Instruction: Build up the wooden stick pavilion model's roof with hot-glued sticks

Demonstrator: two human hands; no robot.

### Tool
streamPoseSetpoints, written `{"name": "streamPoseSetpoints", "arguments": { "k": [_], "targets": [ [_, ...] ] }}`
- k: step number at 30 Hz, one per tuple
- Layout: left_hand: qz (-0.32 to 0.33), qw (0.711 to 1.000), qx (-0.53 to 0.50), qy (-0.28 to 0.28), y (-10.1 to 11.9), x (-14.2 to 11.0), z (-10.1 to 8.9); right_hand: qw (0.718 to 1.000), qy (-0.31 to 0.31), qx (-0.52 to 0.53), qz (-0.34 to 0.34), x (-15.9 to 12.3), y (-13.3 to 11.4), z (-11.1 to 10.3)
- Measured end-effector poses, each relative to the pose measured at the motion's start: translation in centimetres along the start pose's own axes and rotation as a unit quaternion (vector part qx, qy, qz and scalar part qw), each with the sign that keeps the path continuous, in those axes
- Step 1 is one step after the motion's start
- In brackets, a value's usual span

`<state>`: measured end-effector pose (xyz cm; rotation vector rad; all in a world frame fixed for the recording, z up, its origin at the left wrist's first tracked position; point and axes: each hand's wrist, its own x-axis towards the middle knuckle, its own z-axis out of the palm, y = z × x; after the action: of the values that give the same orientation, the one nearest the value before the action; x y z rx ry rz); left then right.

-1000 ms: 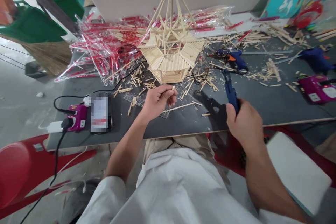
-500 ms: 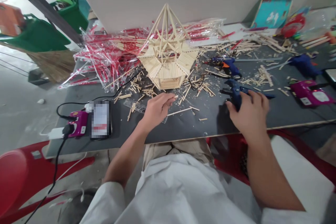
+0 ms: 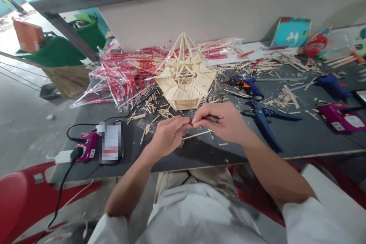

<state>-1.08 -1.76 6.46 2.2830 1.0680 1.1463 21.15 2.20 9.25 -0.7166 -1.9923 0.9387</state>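
My left hand (image 3: 168, 136) and my right hand (image 3: 221, 121) meet above the dark table (image 3: 309, 143), fingertips pinched together on a small wooden stick piece (image 3: 191, 123) between them. Just beyond them stands a pavilion model (image 3: 184, 78) built of pale wooden sticks, with a pointed frame roof. Blue cutting pliers (image 3: 264, 119) lie on the table to the right of my right hand, apart from it. A long thin stick (image 3: 197, 134) lies under my hands.
Red-and-clear stick wrappers (image 3: 122, 74) pile up at the back left. Loose stick offcuts (image 3: 280, 63) litter the table. A blue glue gun (image 3: 248, 84) and another (image 3: 331, 84) lie at the right. A purple power strip (image 3: 85, 146) and phone (image 3: 111, 146) sit at left. Red chairs stand below.
My right hand let go of the blue pliers, which now lie on the table, and moved left to join my left hand on the small stick piece. The view tilted upward.
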Motion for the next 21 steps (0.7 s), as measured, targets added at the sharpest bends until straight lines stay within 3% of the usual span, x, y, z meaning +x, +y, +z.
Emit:
{"name": "streamPoseSetpoints", "arguments": {
  "k": [4, 8, 13, 17, 21],
  "targets": [
    [0.023, 0.999, 0.006, -0.037, 0.6, 2.5, -2.1, 0.992, -0.046, 0.120, -0.015, 1.7, 0.5, -1.5],
    [0.009, 0.995, 0.061, -0.083, 1.2, 6.2, -4.4, 0.996, -0.037, 0.081, -0.024, 3.6, 0.9, -3.1],
    [0.012, 0.989, 0.146, 0.000, 0.5, 10.1, -5.6, 0.996, 0.020, -0.079, -0.029, 6.3, 0.2, -5.0],
    [0.036, 0.981, 0.184, 0.050, -0.9, 11.6, -4.8, 0.973, 0.037, -0.218, -0.065, 8.0, -0.7, -6.3],
    [0.049, 0.974, 0.206, 0.075, -2.7, 12.1, -3.7, 0.958, 0.029, -0.277, -0.065, 9.2, 0.0, -6.9]
  ]
}}
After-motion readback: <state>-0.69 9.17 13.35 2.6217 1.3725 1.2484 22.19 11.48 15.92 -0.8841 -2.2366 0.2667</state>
